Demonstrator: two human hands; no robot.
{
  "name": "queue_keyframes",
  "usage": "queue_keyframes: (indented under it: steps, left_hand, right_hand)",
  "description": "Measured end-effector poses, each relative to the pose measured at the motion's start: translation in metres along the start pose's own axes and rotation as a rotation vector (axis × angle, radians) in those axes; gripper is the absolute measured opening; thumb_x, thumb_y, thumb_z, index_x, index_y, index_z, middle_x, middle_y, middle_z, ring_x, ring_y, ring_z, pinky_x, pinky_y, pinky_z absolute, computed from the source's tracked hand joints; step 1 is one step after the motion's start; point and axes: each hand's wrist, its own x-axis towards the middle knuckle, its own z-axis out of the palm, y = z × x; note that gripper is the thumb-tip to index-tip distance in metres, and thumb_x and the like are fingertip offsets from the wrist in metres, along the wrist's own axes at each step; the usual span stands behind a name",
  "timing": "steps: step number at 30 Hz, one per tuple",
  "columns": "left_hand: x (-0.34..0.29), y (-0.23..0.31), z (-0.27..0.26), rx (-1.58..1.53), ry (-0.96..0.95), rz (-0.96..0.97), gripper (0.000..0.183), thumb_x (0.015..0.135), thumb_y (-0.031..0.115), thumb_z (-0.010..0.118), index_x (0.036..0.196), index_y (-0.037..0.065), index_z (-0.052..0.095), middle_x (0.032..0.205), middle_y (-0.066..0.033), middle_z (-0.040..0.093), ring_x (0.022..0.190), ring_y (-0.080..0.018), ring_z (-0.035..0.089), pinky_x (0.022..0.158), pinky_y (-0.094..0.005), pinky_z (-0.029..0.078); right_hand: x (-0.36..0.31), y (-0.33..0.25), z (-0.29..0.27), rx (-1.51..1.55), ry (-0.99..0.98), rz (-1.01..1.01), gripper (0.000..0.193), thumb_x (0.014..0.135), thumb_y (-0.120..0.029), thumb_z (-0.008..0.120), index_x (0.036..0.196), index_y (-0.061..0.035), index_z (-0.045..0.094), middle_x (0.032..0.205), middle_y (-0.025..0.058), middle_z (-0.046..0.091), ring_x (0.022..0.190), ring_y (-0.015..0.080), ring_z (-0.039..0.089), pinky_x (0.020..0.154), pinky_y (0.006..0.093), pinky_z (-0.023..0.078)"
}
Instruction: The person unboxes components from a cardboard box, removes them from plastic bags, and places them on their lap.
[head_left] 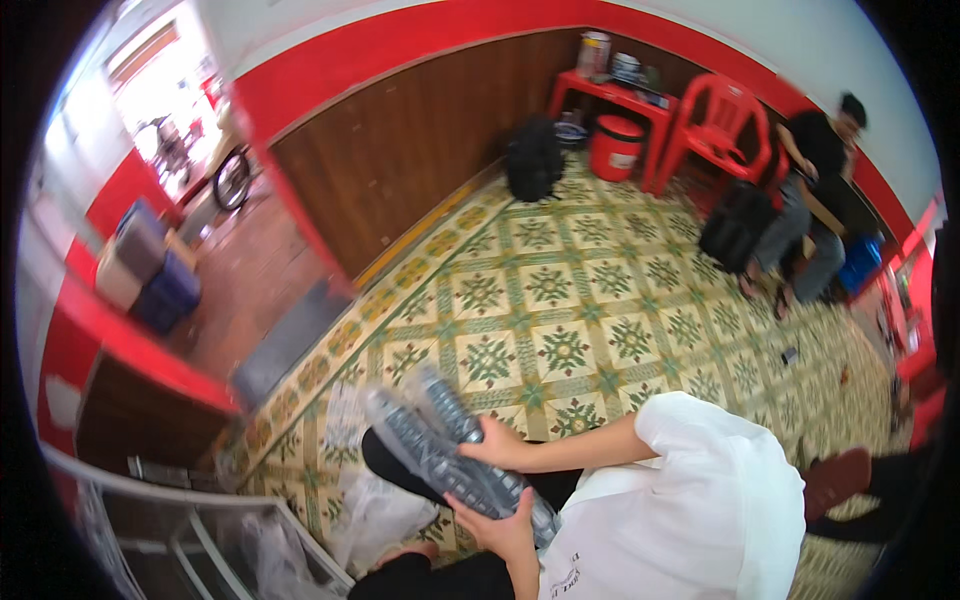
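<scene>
One head-worn fisheye looks steeply down over the wearer's white shirt (690, 490), with the hands (503, 532) close, just below centre. Its wide, slanted view reaches across the patterned floor (565, 345) to the farther wood-panelled wall (400, 150).

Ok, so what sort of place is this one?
Likely the front room of a home or small shop: patterned tile floor, a red plastic chair beside a red table, and a bike wheel through the doorway.
</scene>
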Motion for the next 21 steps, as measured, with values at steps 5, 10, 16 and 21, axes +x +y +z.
queue_keyframes:
  steps: [5, 10, 16, 21]
  left_hand:
    - [-0.003, -0.008, 0.002, 0.040, 0.027, 0.089, 0.122, 0.052, 0.019, 0.091, 0.150, 0.001, 0.020, 0.141, -0.0297, 0.037, 0.129, -0.0460, 0.038, 0.108, -0.0501, 0.030]
    - [-0.003, -0.012, 0.002, 0.095, -0.013, 0.072, 0.122, 0.054, 0.019, 0.089, 0.150, 0.001, 0.018, 0.144, -0.0296, 0.034, 0.131, -0.0448, 0.035, 0.109, -0.0512, 0.029]
    - [-0.001, -0.020, 0.007, 0.104, 0.028, 0.088, 0.123, 0.052, 0.023, 0.091, 0.150, 0.001, 0.020, 0.143, -0.0300, 0.035, 0.130, -0.0460, 0.036, 0.108, -0.0520, 0.029]
    - [0.000, -0.009, 0.001, 0.091, 0.039, 0.005, 0.125, 0.051, 0.027, 0.092, 0.150, 0.001, 0.020, 0.140, -0.0302, 0.038, 0.127, -0.0471, 0.038, 0.106, -0.0517, 0.032]
  right_hand:
    - [-0.008, 0.000, 0.007, -0.013, 0.032, 0.002, 0.061, 0.071, -0.043, 0.074, 0.107, 0.0039, 0.058, 0.096, 0.0220, 0.066, 0.090, 0.0334, 0.065, 0.079, 0.0400, 0.050]
    - [-0.006, 0.009, 0.009, 0.001, 0.028, 0.000, 0.066, 0.072, -0.044, 0.073, 0.113, 0.0056, 0.055, 0.102, 0.0234, 0.065, 0.094, 0.0343, 0.064, 0.082, 0.0396, 0.050]
    - [-0.002, 0.009, 0.008, 0.016, -0.006, -0.003, 0.070, 0.073, -0.044, 0.073, 0.117, 0.0057, 0.054, 0.103, 0.0239, 0.065, 0.096, 0.0343, 0.064, 0.083, 0.0396, 0.050]
    - [-0.005, 0.002, 0.002, 0.025, -0.033, -0.026, 0.069, 0.075, -0.043, 0.074, 0.119, 0.0051, 0.053, 0.102, 0.0215, 0.065, 0.093, 0.0308, 0.065, 0.082, 0.0379, 0.050]
